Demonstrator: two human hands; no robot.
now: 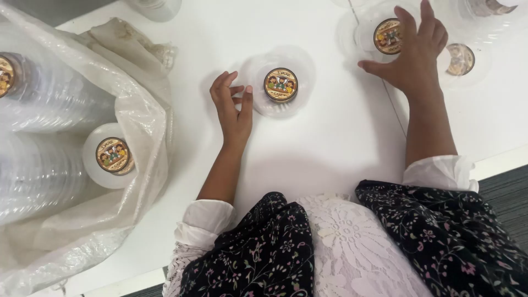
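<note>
Head view of a white table (330, 143) with clear plastic lids bearing round brown stickers. The left hand (234, 107) rests near the middle of the table, its fingers loosely curled and holding nothing, the fingertips touching or just short of the left rim of the centre lid (280, 82), which lies flat and alone. The right hand (415, 52) lies spread, fingers open, at the far right, its fingertips pressing on the rim of a second lid (385, 36); it presses rather than grips. A third lid (461, 59) sits just right of that hand, partly under other clear plastic. At the left, an open plastic bag (137, 110) holds long stacks of lids (49, 99), with one stickered lid (113, 155) facing up at its near end.

Risks, as judged from this arrangement: the lids look thin and light, so a sideways nudge from the curled left fingers could skate the centre lid across the smooth surface instead of lifting it. The spread right hand bears on one edge only, which could tip or flex that lid and push it into the neighbouring one. The clear lids overlap at the far right, so two could be lifted as one. The bag's slack edge leaves the stacks free to roll out.
</note>
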